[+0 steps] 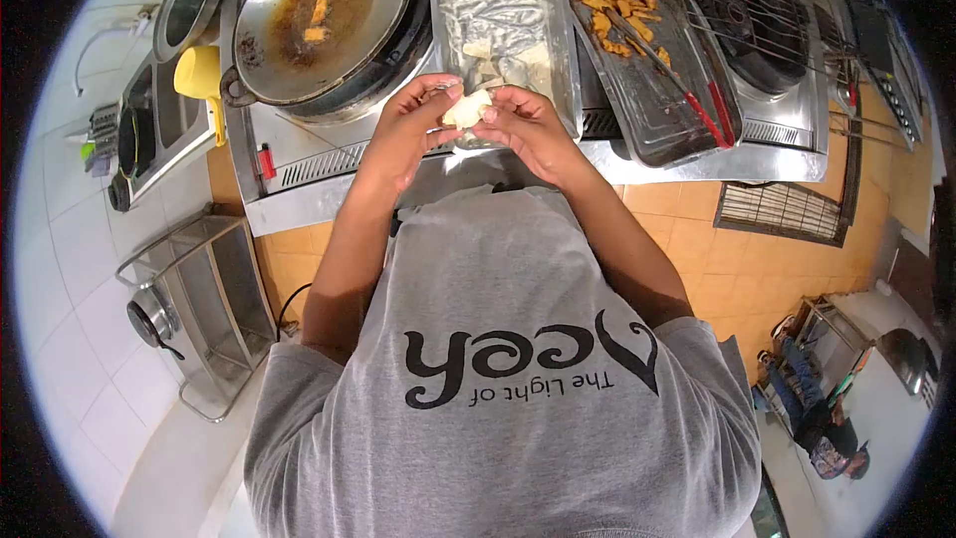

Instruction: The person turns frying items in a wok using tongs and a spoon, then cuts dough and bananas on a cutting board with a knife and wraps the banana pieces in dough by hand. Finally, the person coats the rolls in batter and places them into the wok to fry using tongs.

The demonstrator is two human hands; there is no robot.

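Between my two hands, over the near edge of a metal tray (565, 70), is a pale, cream-coloured piece of food (466, 110). My left hand (408, 130) pinches it from one side, its fingers curled. From the other side my right hand (533, 130) pinches it with thumb and fingers. The tray behind the hands has white powder or batter and several pale pieces (518, 68) in it. A wok (349, 70) with brown oil residue and small orange-brown pieces (317, 32) stands to the left.
At the right, a second tray (677, 130) holds browned pieces and red-handled tongs (705, 120). Beyond it are a wire rack and a burner (747, 30). A yellow ladle (199, 75) and a red lighter (266, 161) lie left. Another person (812, 408) is far off at lower right.
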